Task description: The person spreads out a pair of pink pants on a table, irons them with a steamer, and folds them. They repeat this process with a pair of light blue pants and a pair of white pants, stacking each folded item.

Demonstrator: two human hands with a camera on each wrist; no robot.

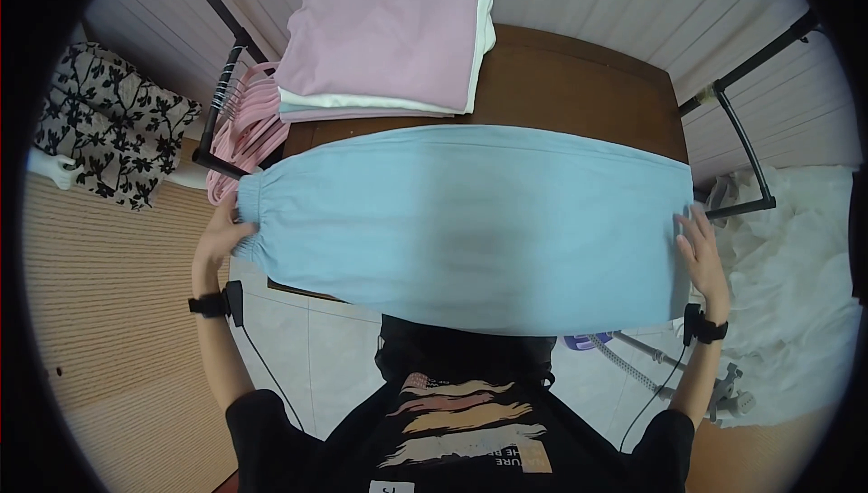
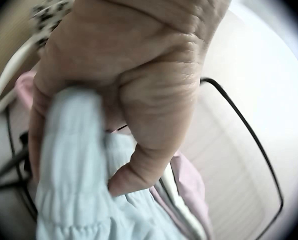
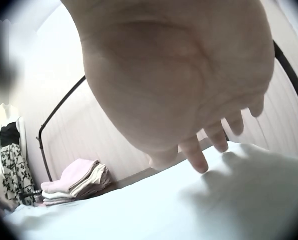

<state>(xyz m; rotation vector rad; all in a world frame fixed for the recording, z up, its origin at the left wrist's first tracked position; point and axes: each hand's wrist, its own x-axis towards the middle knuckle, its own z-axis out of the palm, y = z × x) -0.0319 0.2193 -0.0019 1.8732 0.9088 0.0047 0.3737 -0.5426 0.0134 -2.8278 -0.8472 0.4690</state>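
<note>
Head view, left to right: gathered cuff of the light blue garment (image 1: 466,226) is gripped by the left hand (image 1: 220,235); garment is spread across the frame's centre on the brown table (image 1: 579,86); right hand (image 1: 701,253), fingers straight, is laid on its right edge.

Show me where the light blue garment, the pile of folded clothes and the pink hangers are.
light blue garment (image 1: 461,222): head view, middle of the cloth spread flat.
pile of folded clothes (image 1: 384,32): head view, top pink piece of the pile.
pink hangers (image 1: 244,127): head view, the bunch left of the pile.
</note>
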